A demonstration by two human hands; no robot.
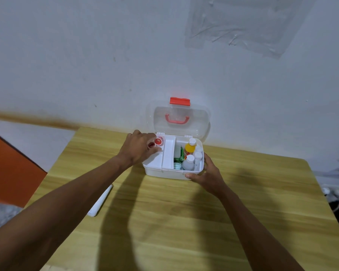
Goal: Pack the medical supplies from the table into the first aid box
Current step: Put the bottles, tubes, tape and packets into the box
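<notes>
Head view: a white first aid box sits open on the wooden tabletop near the wall, its clear lid standing upright with a red latch on top and a red handle on its face. The left hand reaches over the box's left side, fingers curled around a small red-capped container at the far left corner of the white inner tray. The right hand grips the box's near right corner, thumb pressed on the front wall. In the right compartment stand an orange bottle with a white cap, a white bottle and further white bottles beside green packets. A flat white piece lies on the tabletop's left edge, partly under the left forearm.
</notes>
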